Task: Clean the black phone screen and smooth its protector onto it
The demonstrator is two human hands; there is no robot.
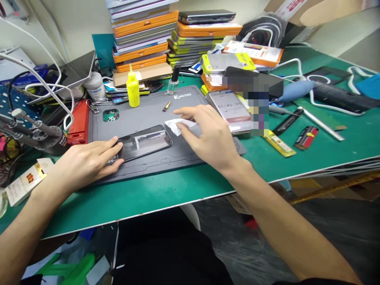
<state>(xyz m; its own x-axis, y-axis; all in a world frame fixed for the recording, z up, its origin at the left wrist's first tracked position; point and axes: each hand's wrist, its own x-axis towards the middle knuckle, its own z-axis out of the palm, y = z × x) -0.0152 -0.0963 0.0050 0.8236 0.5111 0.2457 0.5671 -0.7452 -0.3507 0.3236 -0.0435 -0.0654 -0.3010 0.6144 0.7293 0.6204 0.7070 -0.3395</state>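
Observation:
A dark smartphone (148,141) lies screen up on the grey work mat (142,114), its glossy screen reflecting light shapes. My left hand (89,160) grips its left end, fingertips on the upper edge and thumb at the lower edge, hiding that end. Just past the phone's right end, my right hand (208,136) pinches a crumpled white wipe (179,123) between thumb and fingers, raised a little above the mat. A small brass-coloured tip (166,106) rests on the mat behind the phone.
A yellow dropper bottle (133,88) and a clear bottle with a black cap (173,81) stand at the mat's back. Right of it, another phone (230,111) shows a timer. Stacked cases (145,39) rise behind; a screwdriver stand (49,134) is at left.

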